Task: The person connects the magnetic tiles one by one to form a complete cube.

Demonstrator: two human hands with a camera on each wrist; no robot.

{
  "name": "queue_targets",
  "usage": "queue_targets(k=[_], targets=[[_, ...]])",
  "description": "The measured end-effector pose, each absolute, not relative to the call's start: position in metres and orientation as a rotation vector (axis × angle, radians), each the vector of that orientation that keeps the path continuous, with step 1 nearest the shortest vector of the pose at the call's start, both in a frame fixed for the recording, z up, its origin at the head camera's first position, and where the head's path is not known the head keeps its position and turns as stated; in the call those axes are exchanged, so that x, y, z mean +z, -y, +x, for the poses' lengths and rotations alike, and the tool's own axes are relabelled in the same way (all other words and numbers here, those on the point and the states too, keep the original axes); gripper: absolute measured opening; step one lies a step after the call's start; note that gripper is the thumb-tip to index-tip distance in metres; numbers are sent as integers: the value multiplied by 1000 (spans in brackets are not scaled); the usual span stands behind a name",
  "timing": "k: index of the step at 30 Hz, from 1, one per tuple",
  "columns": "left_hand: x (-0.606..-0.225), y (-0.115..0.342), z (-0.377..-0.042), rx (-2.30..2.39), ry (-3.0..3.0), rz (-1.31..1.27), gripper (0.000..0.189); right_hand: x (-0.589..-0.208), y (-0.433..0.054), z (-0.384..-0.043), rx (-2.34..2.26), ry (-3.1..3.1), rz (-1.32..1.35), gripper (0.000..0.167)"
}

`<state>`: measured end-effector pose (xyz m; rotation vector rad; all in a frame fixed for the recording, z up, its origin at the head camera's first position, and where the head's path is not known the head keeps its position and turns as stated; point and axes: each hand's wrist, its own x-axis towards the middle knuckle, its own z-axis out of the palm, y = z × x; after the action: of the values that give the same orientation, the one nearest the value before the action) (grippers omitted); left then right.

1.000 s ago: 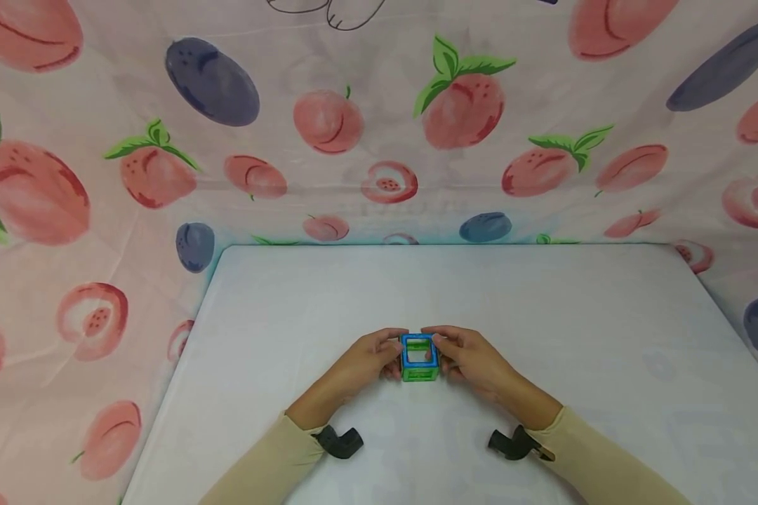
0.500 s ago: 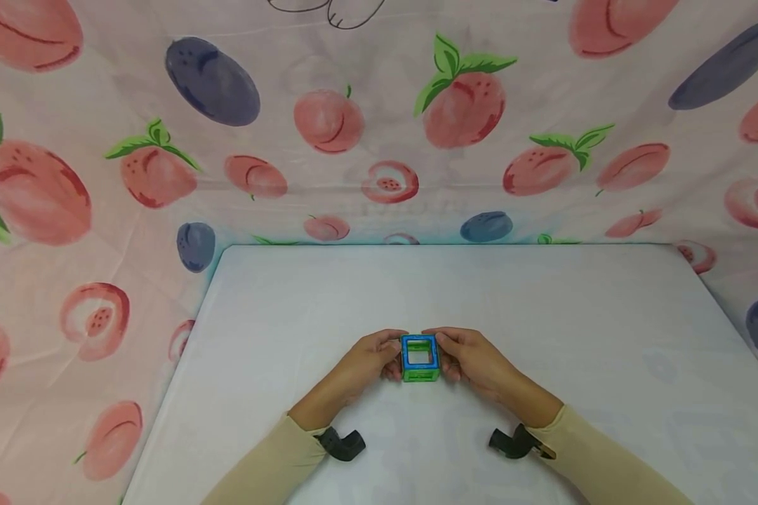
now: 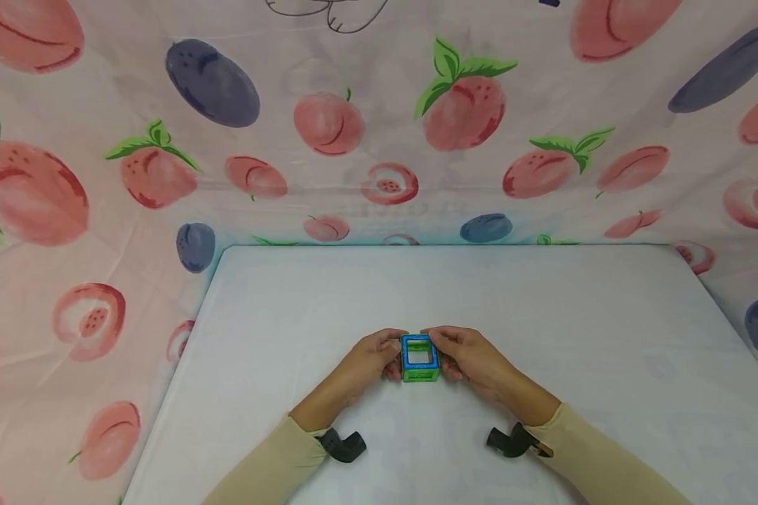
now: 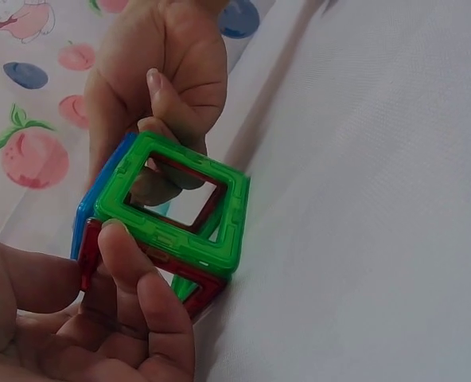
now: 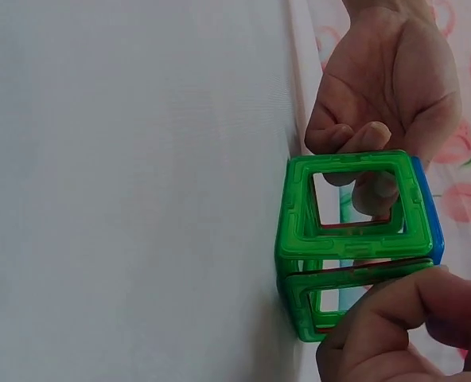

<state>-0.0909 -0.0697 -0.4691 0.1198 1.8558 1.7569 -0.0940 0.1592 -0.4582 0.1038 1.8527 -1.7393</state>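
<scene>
A hollow cube of magnetic building tiles (image 3: 420, 374) sits between both hands in the middle of the white table. Its top tile (image 3: 420, 366) is blue and square, and the side facing the person is green. From the left, my left hand (image 3: 374, 356) grips the cube, its fingers on a red tile (image 4: 212, 296) in the left wrist view. On the opposite side my right hand (image 3: 470, 354) holds it, the thumb at the blue tile's edge. A green side tile (image 5: 363, 277) shows by the right fingers in the right wrist view. Fingers partly cover both gripped sides.
The white table (image 3: 303, 294) spreads around the hands, with its back edge against a fruit-print cloth (image 3: 341, 63). More of this cloth hangs at left and right. A black wrist mount (image 3: 343, 446) sticks out inward from the left sleeve, another mount (image 3: 508, 442) from the right sleeve.
The right thumb lifts slightly off the blue tile's edge, then returns over its corner. The cube and the left hand stay in place.
</scene>
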Motion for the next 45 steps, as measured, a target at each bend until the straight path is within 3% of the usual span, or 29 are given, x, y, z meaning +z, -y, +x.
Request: queue_targets(k=[14,21,38,45], targets=[[-474,70,-88,1715,-1881,137,40,-457,-157,-92,-1691,-1910,47,42],[-476,70,-88,1712,-1938,182,41,-457,-160,-90,-1591,-2028,-68,59],[-478,69,-88,1743,-1922,171,39,-460,-155,-88,-1585,-2112,-5,40],[-477,70,-89,1731,-1909,151,40,-459,-157,-87,-1552,-2120,-12,49]])
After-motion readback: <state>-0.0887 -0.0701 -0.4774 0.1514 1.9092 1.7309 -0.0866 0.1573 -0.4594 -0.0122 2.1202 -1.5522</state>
